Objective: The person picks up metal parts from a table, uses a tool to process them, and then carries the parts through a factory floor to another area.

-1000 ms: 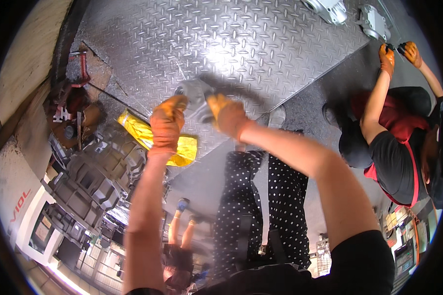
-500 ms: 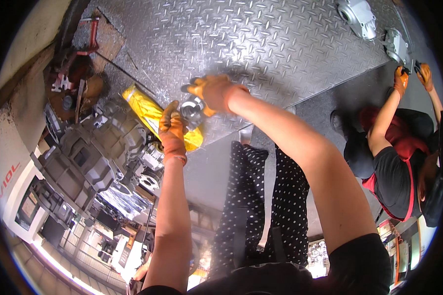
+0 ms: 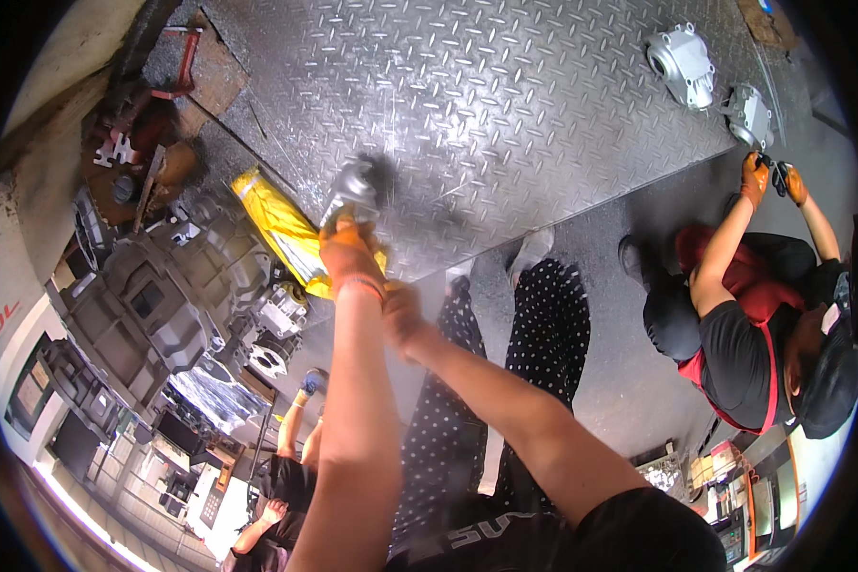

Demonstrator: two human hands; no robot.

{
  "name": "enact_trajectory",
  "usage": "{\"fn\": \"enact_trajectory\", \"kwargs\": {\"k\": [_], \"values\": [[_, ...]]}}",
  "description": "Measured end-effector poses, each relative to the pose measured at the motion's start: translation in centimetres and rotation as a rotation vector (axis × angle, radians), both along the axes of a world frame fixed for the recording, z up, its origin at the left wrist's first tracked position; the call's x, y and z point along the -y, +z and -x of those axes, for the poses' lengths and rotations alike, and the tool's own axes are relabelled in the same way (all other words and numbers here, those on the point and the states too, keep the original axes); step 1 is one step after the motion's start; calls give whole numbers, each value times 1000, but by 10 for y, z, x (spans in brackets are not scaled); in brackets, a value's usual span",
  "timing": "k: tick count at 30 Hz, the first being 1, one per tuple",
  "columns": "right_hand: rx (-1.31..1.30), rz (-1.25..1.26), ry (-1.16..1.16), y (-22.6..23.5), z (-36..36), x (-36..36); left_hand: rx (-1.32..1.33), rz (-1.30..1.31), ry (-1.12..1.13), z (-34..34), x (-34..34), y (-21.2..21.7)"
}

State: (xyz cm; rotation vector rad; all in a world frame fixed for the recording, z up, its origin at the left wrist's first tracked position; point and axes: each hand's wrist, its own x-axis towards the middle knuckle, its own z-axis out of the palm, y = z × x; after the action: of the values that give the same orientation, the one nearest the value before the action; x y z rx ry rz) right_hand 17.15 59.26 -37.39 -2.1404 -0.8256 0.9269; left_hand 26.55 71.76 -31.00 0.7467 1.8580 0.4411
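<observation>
My left hand (image 3: pixel 350 253), in an orange glove, is closed round the lower end of a grey metal casting (image 3: pixel 355 183). The casting is blurred and stands out beyond the fingers, over the diamond-plate work surface (image 3: pixel 505 124). My right hand (image 3: pixel 403 319), gloved too, is close against my left wrist on the near side. Its fingers are hidden and smeared by motion, so I cannot see whether it holds anything. A crumpled yellow plastic bag (image 3: pixel 275 217) lies just left of my left hand, on the plate's edge.
Large grey housings (image 3: pixel 162 296) are piled at the left. Two silvery castings (image 3: pixel 682 67) sit on the plate's far right. A co-worker (image 3: pixel 734 324) in orange gloves crouches beside them. Another person (image 3: pixel 286 486) is at lower left. A red metal bracket (image 3: pixel 186 67) lies at the upper left.
My right hand has left the casting and dropped back toward me, beside my left wrist. The casting has moved slightly up and left in my left hand. The co-worker's hands have come together.
</observation>
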Motion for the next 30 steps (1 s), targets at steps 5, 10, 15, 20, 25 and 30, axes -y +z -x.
{"fn": "enact_trajectory", "kwargs": {"k": [5, 10, 15, 20, 25, 30], "values": [[-1504, 291, -832, 29, -117, -5, 200, -60, -404, 36, -8, 14], [-2098, -265, -717, 11, -165, -30, 274, -147, -930, -7, -4, 19], [-1971, -683, -985, 5, -178, -38, 302, -103, -899, -63, 28, 19], [-1793, -813, -768, -10, -253, -31, 670, 199, 133, -125, 37, 13], [-1666, -977, -913, -56, -317, -73, 619, -25, -894, -129, -36, -101], [-1220, -618, -1064, -59, -379, -49, 649, -79, -688, -117, -32, -41]]}}
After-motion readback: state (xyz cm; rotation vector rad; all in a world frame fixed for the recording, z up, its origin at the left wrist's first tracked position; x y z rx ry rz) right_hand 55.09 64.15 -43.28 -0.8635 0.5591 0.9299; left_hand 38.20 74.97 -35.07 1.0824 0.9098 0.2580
